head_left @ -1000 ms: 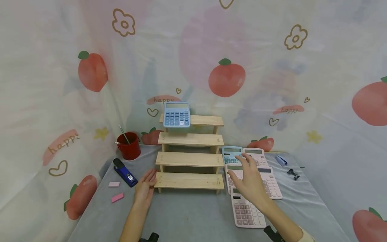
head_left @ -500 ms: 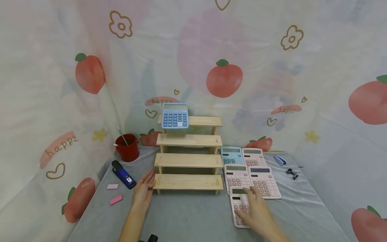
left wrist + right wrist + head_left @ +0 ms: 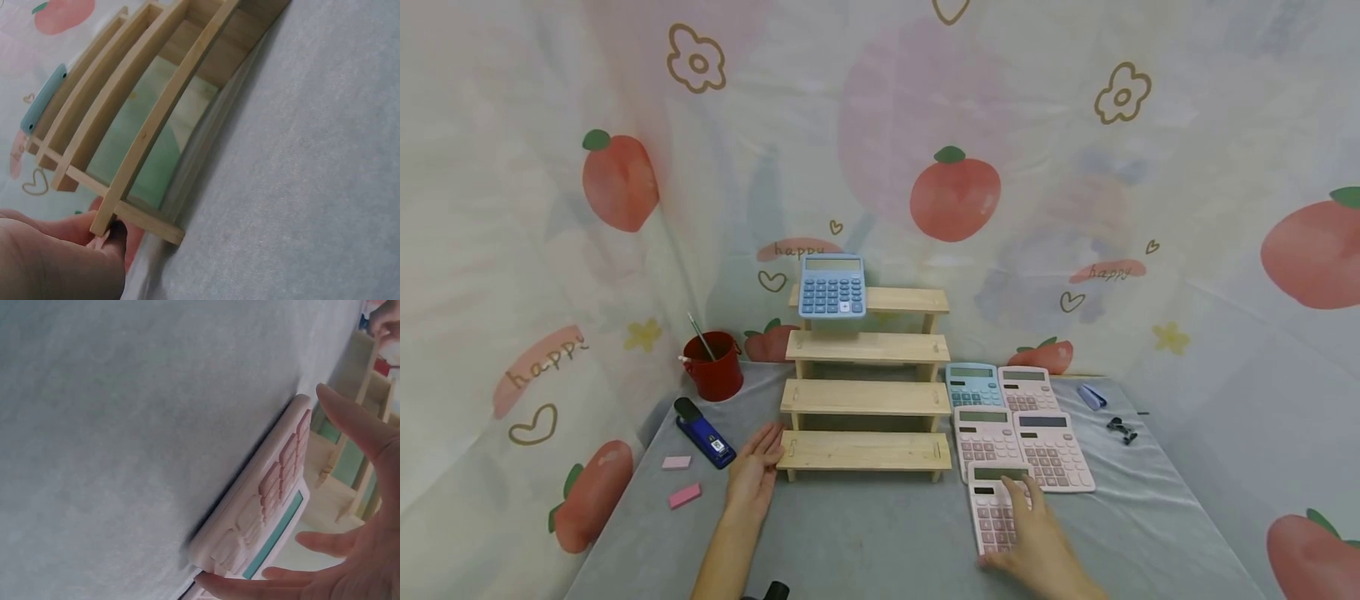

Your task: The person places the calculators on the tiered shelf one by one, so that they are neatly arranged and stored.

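The wooden step shelf [image 3: 865,451], built of several stepped boards, stands in the middle of the table. My left hand [image 3: 752,477] holds the left end of its lowest board, thumb and fingers around the board's end in the left wrist view. A light blue calculator [image 3: 832,287] leans upright on the top step at the left. My right hand [image 3: 1037,537] hovers over the front pink calculator [image 3: 992,504], fingers spread wide. In the right wrist view the thumb [image 3: 350,415] comes near one corner of that calculator [image 3: 253,506] and a fingertip lies near another corner.
Behind lie more pink calculators [image 3: 1052,454] and a blue one [image 3: 972,385], edges close together. A blue stapler [image 3: 1091,397] and black clips [image 3: 1122,430] are at the right. At the left are a red bucket [image 3: 718,379], a dark blue stapler-like tool [image 3: 706,435] and pink erasers [image 3: 685,495].
My right hand has come down and toward the front, from above the rear calculators to the front pink one; its thumb shifted to the near left corner. The left hand stays at the shelf.
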Tool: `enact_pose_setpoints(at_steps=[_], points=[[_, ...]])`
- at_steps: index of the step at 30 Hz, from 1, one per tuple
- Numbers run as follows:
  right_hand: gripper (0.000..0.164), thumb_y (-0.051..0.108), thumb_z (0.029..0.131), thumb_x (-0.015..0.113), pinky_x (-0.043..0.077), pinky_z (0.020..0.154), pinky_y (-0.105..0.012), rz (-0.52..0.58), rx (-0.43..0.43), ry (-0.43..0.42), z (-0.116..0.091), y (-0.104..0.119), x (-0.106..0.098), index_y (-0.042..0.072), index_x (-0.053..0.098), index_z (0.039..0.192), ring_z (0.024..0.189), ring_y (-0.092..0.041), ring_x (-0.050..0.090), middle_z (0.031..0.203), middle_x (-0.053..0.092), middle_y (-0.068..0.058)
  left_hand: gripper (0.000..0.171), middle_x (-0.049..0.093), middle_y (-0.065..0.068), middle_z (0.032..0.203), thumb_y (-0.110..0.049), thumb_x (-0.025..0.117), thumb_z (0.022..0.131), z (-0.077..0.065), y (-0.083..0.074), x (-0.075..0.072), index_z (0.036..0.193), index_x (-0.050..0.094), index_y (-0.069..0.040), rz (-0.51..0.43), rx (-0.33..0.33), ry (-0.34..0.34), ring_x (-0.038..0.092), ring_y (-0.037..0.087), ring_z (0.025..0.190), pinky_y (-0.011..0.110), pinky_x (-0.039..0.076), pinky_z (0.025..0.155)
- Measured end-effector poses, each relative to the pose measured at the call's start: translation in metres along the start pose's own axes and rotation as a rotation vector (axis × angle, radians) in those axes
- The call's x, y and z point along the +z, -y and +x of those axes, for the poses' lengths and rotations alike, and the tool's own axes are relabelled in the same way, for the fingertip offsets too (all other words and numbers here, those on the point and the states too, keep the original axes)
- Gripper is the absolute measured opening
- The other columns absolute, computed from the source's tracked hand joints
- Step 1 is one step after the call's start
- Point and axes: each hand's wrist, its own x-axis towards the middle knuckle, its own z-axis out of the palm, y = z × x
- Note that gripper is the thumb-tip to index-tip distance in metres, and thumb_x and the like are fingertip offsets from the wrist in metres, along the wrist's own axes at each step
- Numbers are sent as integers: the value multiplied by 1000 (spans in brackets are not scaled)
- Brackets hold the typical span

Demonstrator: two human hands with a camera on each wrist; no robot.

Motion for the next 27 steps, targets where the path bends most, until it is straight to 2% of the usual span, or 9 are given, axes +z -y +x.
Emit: enact_pose_setpoints(at_steps=[10, 16, 21, 27], points=[[138, 54, 44, 103, 49, 93, -73, -32, 61, 38, 4, -2, 6, 2, 39, 153, 121, -65, 50, 150, 35, -40, 67, 24, 24, 168, 20, 39, 100, 2, 2, 0, 163, 20, 6, -3, -11, 0, 28, 31, 155, 33, 32, 121], [137, 49, 43, 104, 49, 94, -73, -13, 72, 33, 4, -4, 11, 4, 39, 155, 121, -65, 50, 152, 34, -39, 67, 24, 24, 168, 19, 38, 101, 0, 1, -3, 163, 19, 6, 6, -7, 1, 27, 31, 155, 34, 31, 122], [139, 38, 41, 103, 53, 92, -68, 18, 30, 10, 8, -7, 12, 4, 34, 157, 115, -59, 55, 147, 37, -39, 67, 24, 25, 168, 19, 38, 101, 0, 0, -2, 163, 17, 7, 3, -1, 13, 27, 31, 155, 33, 31, 122], [138, 31, 41, 100, 57, 90, -61, 77, 28, -5, 9, -6, -4, 2, 31, 157, 105, -47, 63, 141, 42, -38, 67, 25, 25, 168, 20, 37, 101, -1, 1, 0, 163, 17, 7, -4, 0, 9, 28, 31, 155, 34, 31, 122]])
